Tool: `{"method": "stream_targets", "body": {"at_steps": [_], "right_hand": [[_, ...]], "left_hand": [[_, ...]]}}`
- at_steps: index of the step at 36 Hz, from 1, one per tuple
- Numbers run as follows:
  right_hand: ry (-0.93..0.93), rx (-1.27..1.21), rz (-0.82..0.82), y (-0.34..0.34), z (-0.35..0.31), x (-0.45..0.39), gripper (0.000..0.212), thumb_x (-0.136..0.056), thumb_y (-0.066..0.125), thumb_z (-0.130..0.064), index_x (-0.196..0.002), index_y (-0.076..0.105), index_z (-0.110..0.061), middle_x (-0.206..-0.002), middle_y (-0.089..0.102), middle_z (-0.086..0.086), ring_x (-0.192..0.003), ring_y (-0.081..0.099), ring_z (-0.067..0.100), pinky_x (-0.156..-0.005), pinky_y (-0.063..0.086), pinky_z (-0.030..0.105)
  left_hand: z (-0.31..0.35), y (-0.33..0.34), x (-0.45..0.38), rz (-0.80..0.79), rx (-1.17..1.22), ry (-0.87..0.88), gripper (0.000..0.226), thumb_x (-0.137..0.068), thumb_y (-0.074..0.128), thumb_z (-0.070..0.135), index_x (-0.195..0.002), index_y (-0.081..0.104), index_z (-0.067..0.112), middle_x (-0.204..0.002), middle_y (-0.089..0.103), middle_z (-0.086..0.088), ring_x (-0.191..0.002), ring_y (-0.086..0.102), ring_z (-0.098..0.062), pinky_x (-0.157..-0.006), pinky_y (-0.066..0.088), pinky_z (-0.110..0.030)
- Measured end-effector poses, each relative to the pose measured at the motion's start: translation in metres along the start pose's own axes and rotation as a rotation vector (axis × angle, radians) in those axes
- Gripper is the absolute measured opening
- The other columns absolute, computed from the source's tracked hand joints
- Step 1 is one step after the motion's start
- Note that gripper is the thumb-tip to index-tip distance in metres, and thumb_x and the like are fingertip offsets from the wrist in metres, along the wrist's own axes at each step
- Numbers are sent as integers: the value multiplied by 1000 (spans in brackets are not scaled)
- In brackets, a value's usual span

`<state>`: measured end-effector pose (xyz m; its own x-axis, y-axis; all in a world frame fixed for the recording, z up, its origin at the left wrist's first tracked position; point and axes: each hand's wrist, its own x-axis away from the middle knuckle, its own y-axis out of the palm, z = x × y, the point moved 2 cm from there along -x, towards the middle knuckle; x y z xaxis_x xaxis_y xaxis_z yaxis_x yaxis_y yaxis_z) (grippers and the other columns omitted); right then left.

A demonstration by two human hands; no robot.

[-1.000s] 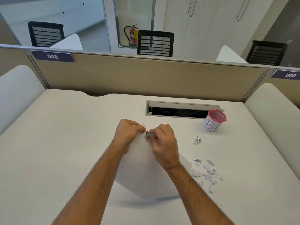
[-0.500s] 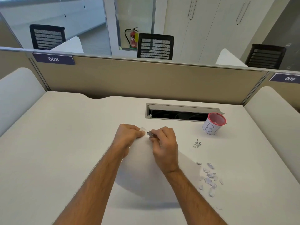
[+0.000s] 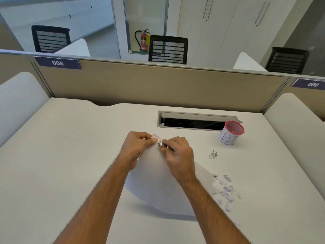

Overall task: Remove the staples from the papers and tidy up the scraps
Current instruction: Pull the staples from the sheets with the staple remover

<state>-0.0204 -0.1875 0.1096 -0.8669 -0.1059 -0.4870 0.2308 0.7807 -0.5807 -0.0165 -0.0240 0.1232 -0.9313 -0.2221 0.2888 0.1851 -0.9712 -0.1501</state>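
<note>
White papers (image 3: 154, 180) are lifted off the desk, their far corner raised between both hands. My left hand (image 3: 139, 147) pinches that corner from the left. My right hand (image 3: 177, 154) grips a small metal staple remover (image 3: 161, 144) whose jaws sit at the corner, right beside my left thumb. A small heap of pulled staples (image 3: 213, 154) lies to the right of my hands. Torn paper scraps (image 3: 224, 191) are scattered at the front right, next to the papers' edge.
A white cup with a red rim and letters on its side (image 3: 231, 132) stands at the back right. An open cable slot (image 3: 197, 120) is cut into the desk behind my hands. A beige partition (image 3: 158, 83) closes the far edge, with white side panels left and right.
The papers' corner and both hands have stayed together with small shifts. The view has tilted slightly. The staple remover's jaws now show more clearly at the corner.
</note>
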Motion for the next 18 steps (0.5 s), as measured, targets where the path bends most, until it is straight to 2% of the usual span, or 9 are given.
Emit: {"method": "stream_targets", "body": {"at_steps": [8,12,15,18], "right_hand": [[-16,2,-15,0,1,2,19,-87,73,-10,-105,78,-10,-95,71,-2,-91,58,15,-78,54,36],[-7,3,-18,1,-1,-1,18,-88,72,-13,-105,78,-10,-95,71,-2,-91,57,15,-77,53,34],[69,-61,-47,0,-3,-2,19,-89,72,-16,-107,77,-14,-97,72,-4,-94,58,13,-81,52,30],[226,-197,-98,-3,-6,-4,17,-88,72,-18,-105,77,-19,-98,73,-9,-96,62,9,-85,51,26]], "left_hand": [[1,0,2,4,13,4,13,-90,77,15,-84,79,3,-91,77,-19,-68,66,-20,-62,55,-29],[2,1,4,-12,16,15,13,-90,77,14,-84,79,3,-85,77,-16,-67,67,-18,-59,55,-26],[3,1,5,-21,32,20,12,-92,75,14,-86,79,4,-83,77,-12,-68,68,-18,-60,57,-27],[3,-1,6,-27,38,36,13,-95,71,13,-87,78,5,-81,76,-8,-70,68,-17,-63,57,-28]]}}
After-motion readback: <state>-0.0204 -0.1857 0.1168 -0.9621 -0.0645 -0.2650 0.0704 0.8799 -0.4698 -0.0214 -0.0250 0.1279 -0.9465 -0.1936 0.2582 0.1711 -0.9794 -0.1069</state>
